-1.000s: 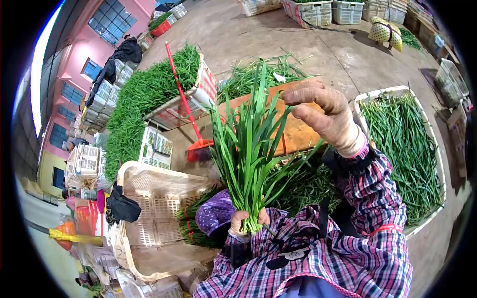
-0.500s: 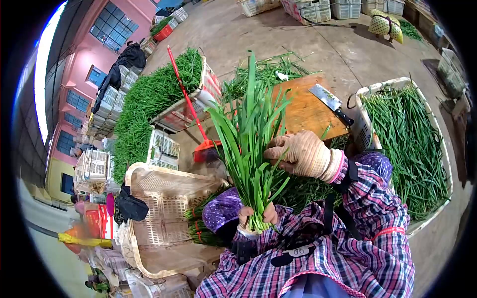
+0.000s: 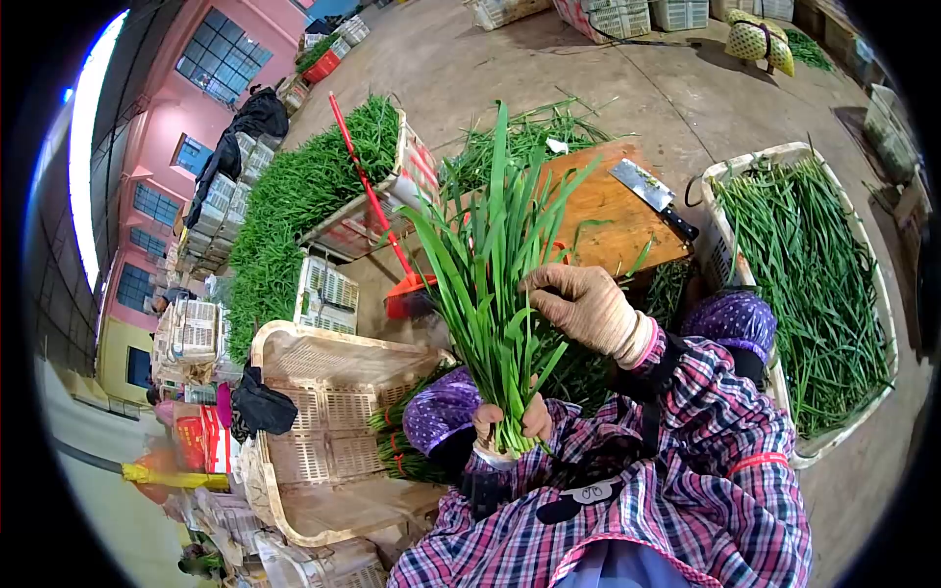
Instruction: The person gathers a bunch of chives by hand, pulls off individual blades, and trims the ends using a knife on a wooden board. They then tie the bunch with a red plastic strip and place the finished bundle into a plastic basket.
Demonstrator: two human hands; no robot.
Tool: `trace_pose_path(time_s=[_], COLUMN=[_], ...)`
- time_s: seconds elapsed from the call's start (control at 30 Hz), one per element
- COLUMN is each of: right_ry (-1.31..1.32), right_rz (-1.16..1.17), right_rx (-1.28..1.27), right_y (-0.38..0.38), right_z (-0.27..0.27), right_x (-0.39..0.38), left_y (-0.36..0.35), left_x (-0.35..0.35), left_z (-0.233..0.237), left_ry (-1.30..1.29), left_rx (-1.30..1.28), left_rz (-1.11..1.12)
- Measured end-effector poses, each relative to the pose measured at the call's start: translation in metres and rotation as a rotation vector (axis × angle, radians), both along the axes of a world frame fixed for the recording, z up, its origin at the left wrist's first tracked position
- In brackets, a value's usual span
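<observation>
An upright bunch of garlic chives [image 3: 495, 294], long flat green leaves, rises in front of my chest. My left hand [image 3: 512, 423] is closed around its pale lower stems. On the bunch's right side is my right hand [image 3: 588, 306] in a beige glove, its thumb and fingers bent into a pinch at the leaf edges. Exactly what lies between those fingertips is hidden. Behind the bunch, a wooden board [image 3: 618, 230] carries a cleaver [image 3: 644, 186] with a black handle. Loose greens [image 3: 578, 377] lie below my right hand.
A crate of greens [image 3: 804, 294] stands at right. Left of me are a tan plastic crate [image 3: 323, 431] and red-tied bunches [image 3: 404, 441]. Farther off, a red-handled dustpan [image 3: 407, 292] stands by heaped crates of greens [image 3: 304, 206]. Loose leaves [image 3: 520, 142] lie on the floor behind the board.
My right hand has shifted slightly down along the bunch, its fingers now bent at the leaf edges. Some leaves spread more to the right. My left hand keeps its hold on the stems.
</observation>
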State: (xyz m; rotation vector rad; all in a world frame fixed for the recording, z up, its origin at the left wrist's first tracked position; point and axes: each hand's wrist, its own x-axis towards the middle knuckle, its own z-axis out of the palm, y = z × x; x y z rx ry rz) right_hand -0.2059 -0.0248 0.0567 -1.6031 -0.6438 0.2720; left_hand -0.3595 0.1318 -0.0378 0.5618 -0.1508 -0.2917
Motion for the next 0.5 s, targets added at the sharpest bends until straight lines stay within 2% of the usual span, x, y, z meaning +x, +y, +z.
trace_pose_path(time_s=[0.1,0.17,0.23,0.3,0.37,0.4,0.5], right_ry=[-0.070,-0.316,-0.541,-0.663,-0.764,-0.754,-0.744], right_rz=[-0.036,-0.047,-0.025,-0.002,-0.002,0.035,0.058], right_rx=[-0.008,-0.051,-0.195,-0.357,-0.386,-0.514,-0.642], right_y=[0.002,0.002,0.003,0.006,0.010,0.012,0.016], right_z=[0.002,0.005,0.011,0.011,0.006,0.008,0.010], right_x=[-0.002,-0.007,-0.010,-0.013,-0.013,-0.013,-0.015], left_y=[-0.002,0.003,0.006,0.001,-0.002,-0.003,-0.003], left_x=[0.000,0.001,-0.001,-0.001,-0.001,-0.001,-0.003], left_z=[-0.001,-0.012,-0.019,-0.007,-0.007,-0.007,-0.006], left_ry=[-0.003,-0.060,-0.113,0.005,-0.011,-0.027,-0.008], left_rx=[-0.069,-0.107,-0.146,-0.101,-0.074,-0.050,-0.057], left_rz=[-0.028,-0.064,-0.105,-0.046,-0.015,0.018,0.016])
